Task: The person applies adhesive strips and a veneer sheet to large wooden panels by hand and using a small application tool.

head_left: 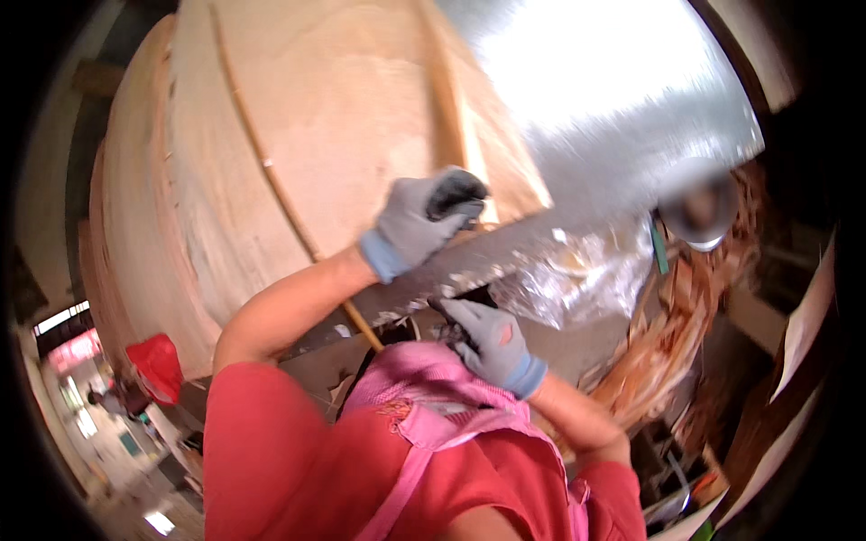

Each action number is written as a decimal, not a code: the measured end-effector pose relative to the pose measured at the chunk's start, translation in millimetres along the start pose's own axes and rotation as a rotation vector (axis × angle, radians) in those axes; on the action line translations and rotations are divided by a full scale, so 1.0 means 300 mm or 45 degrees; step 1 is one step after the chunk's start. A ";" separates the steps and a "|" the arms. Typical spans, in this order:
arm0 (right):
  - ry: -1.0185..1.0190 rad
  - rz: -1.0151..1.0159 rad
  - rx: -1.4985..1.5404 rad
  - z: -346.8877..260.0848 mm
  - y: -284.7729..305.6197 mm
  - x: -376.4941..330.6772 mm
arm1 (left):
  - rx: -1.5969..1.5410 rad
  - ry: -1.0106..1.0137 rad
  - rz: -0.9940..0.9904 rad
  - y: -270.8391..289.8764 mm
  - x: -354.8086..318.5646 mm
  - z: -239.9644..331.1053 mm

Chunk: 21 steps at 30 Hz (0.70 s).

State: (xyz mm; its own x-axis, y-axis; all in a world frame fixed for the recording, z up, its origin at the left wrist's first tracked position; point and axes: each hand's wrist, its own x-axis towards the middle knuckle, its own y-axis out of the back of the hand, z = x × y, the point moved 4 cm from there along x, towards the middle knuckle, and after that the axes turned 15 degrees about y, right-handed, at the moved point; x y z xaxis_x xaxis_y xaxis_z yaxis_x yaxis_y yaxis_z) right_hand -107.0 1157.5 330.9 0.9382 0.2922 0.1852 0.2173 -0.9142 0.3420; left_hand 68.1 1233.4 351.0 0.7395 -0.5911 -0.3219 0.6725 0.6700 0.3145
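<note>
My left hand (426, 216), in a grey glove with dark palm and fingers, is closed at the near edge of a thin, pale wood veneer sheet (352, 99). A raised fold in the sheet runs from these fingers toward the far side. Lower down, beside the table's near edge and in front of my pink apron (397, 374), is my right hand (492, 341). Its matching glove has a small hole on the back. The index finger is stretched out, the others are loosely bent, and no object shows in them. A thin wooden rod (262, 158) lies lengthwise across the veneer.
A shiny metal-topped table (586, 171) extends to the right of the veneer. Crumpled clear plastic (577, 275) hangs at its near edge. Torn veneer strips (667, 334) are heaped at the right, below a blurred round object (699, 206). Something red (155, 365) stands at the left.
</note>
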 end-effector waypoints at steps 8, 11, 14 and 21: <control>0.083 -0.093 -0.689 -0.168 -0.392 0.263 | -0.773 0.006 -0.170 0.202 -0.221 -0.018; 0.115 0.057 -0.847 -0.193 -0.458 0.294 | -0.649 -0.078 0.013 0.406 -0.384 -0.038; 0.029 0.080 -0.948 -0.233 -0.474 0.270 | -0.795 0.105 0.058 0.604 -0.577 -0.138; -0.196 0.137 -0.538 -0.176 -0.601 0.022 | -0.871 0.227 0.315 0.860 -0.888 -0.505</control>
State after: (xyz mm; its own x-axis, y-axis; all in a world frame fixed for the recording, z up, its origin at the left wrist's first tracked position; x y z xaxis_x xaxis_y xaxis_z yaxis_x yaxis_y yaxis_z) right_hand -154.1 1339.2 319.0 0.9855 0.1274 0.1123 0.0174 -0.7333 0.6797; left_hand 40.1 1631.7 382.6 0.8116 -0.3443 -0.4720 0.2755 0.9380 -0.2105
